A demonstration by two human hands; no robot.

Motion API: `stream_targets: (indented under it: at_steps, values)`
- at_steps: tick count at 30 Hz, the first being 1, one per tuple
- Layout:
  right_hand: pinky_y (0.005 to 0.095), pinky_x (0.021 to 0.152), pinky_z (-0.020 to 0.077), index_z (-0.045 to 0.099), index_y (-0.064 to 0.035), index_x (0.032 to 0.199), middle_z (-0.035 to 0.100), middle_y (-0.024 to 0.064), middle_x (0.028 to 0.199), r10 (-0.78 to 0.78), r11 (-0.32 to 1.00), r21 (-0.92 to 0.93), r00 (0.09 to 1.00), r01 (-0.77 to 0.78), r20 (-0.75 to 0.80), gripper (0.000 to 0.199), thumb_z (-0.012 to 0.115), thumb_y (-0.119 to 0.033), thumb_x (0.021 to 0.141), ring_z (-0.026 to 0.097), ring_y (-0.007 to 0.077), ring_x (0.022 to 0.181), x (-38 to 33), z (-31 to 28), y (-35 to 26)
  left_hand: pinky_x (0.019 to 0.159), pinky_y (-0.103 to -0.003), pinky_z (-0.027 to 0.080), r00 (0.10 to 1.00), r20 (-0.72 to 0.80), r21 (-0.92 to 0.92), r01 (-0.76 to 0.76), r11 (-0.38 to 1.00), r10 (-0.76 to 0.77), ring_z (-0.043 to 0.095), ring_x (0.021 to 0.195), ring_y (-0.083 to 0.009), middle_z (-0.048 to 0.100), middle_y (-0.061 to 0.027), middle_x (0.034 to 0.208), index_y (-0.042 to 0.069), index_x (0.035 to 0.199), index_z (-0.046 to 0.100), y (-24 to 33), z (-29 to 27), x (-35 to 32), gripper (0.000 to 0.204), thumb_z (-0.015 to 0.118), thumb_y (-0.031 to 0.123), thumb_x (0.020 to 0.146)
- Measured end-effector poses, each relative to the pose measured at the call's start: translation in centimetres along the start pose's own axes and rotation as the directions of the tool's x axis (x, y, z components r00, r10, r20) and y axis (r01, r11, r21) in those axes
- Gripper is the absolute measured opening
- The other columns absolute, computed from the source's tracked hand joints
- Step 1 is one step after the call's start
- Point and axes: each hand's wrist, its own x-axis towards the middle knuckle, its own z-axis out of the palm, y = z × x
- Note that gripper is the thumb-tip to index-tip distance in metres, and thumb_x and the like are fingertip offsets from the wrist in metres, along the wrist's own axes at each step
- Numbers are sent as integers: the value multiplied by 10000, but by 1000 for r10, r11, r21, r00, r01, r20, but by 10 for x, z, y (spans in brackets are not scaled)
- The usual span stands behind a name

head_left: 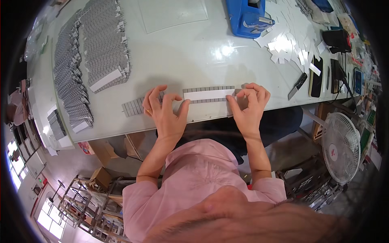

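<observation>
Where the table point(174, 56) runs out at its near edge, both hands work just inside that rim on a grey strip point(208, 94) of small blocks with a white label laid along its middle. The left hand point(165, 110) has its fingers spread and bent, thumb tip pressed against the strip's left end, not closed around anything. The right hand point(250, 104) curls its fingers inward, thumb and forefinger pinching at the strip's right end. A second short grey strip point(133, 107) lies just left of the left hand, partly under its fingers, also close to the rim. Beyond the hands the tabletop is bare and glossy up to a clear sheet point(172, 15) at the far side. To the far left, stacked rows point(91, 56) of grey strips fan out in long curved banks, one carrying a white label. To the far right sits a blue dispenser point(247, 17), with a scatter of white labels point(285, 44) beside it. A knife point(298, 86) lies near the right corner by a dark phone point(316, 77). Below the table's right end stands a white fan point(341, 146).
</observation>
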Motion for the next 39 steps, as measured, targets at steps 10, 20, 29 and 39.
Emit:
stream_targets:
  at_steps: [10, 20, 29, 39]
  values:
    - [419, 947, 352, 708, -179, 1039, 563, 81, 1135, -289, 944, -149, 955, 295, 65, 321, 683, -88, 731, 452, 314, 1099, -20, 12, -17, 973, -491, 212, 1000, 1, -55, 29, 998, -29, 320, 1223, -318, 428, -60, 1267, 159, 856, 586, 1, 1, 0, 240, 782, 203, 725]
    - [390, 929, 248, 667, -305, 1178, 526, 22, 1313, -251, 854, -439, 960, 279, 123, 399, 635, -429, 799, 377, 254, 1176, -43, 15, -15, 957, -489, 225, 1000, -14, -20, 10, 1000, -10, 323, 1224, -313, 423, -55, 1286, 160, 880, 582, 3, 2, -3, 252, 778, 210, 731]
    - [412, 983, 267, 685, -168, 1164, 508, 105, 1304, -162, 885, -450, 985, 120, -56, 354, 553, -281, 856, 396, 312, 1161, -49, -35, 37, 1009, -470, 234, 956, -36, -57, -293, 954, 292, 379, 1251, -308, 479, -91, 1311, 139, 1168, 598, -6, 3, -2, 517, 780, 308, 715]
    - [449, 982, 317, 632, -80, 1218, 505, 160, 1303, -199, 914, -371, 978, 164, -58, 422, 471, -328, 918, 411, 342, 1139, -41, -30, 31, 959, -423, 341, 652, 146, 85, -758, 647, 744, 481, 1229, -190, 564, -26, 1262, 126, 1153, 638, -19, 4, -32, 379, 626, 209, 783]
